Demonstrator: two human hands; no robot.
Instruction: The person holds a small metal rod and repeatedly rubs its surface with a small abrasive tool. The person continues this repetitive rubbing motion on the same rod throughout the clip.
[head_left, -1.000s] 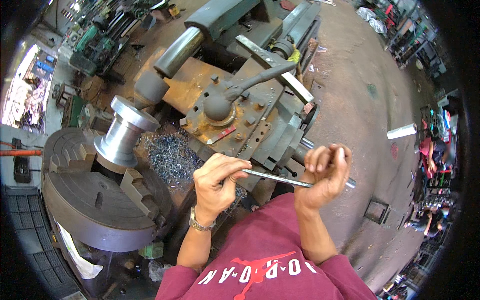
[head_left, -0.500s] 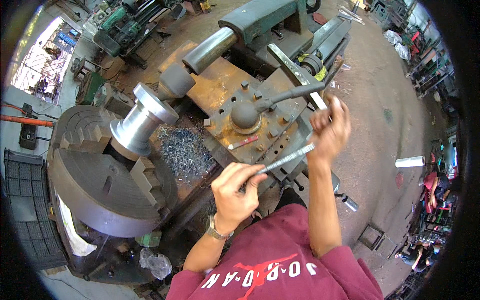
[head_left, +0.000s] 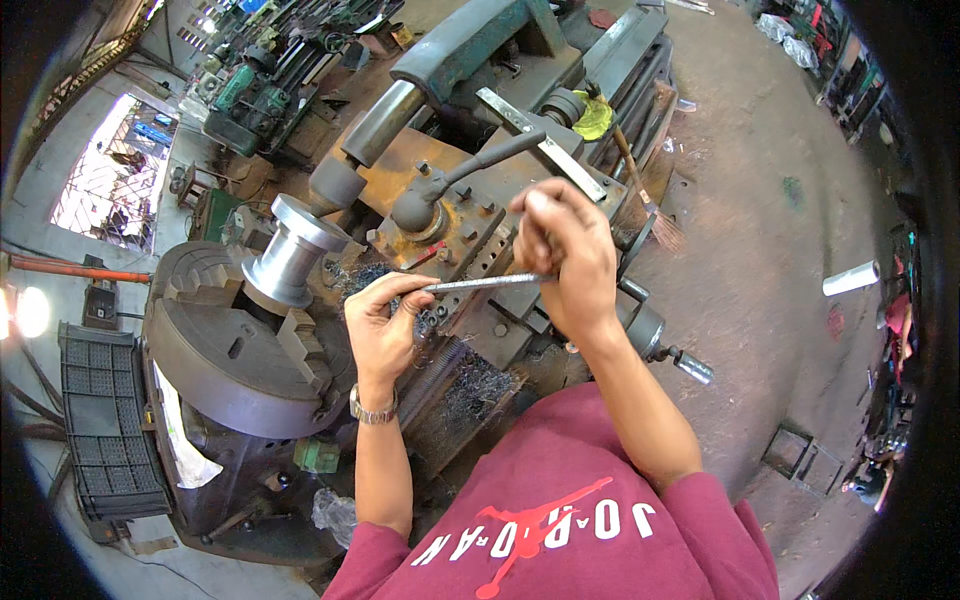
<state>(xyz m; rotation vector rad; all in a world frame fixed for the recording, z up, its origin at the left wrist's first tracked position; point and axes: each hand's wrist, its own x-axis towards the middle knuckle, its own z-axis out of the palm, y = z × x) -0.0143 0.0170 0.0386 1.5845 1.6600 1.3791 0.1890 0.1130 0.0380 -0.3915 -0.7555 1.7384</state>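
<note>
Between my hands stretches a narrow grey strip (head_left: 485, 283), seen nearly edge-on; its exact kind cannot be made out. My left hand (head_left: 385, 325) pinches one end between thumb and fingers. The other end runs to the palm side of my right hand (head_left: 570, 255), whose fingers are curled; the grip there is partly hidden. Beyond the hands is a lathe tool post (head_left: 418, 215) with a long lever handle. To the left, a shiny spool-shaped metal workpiece (head_left: 285, 262) sits in the jaws of a large chuck (head_left: 235, 345), its far end against the tailstock centre (head_left: 337, 182).
Metal chips (head_left: 475, 385) lie below the carriage. A flat bar (head_left: 540, 145) rests beyond the tool post, near a yellow-green cloth (head_left: 595, 118) and a brush (head_left: 665, 230). A crank handle (head_left: 692, 367) juts out at right. A black plastic crate (head_left: 110, 420) stands far left.
Both hands have shifted left in the picture, with the strip still between them. The view has turned, bringing the brush and more of the carriage into sight. The workpiece stays in the chuck.
</note>
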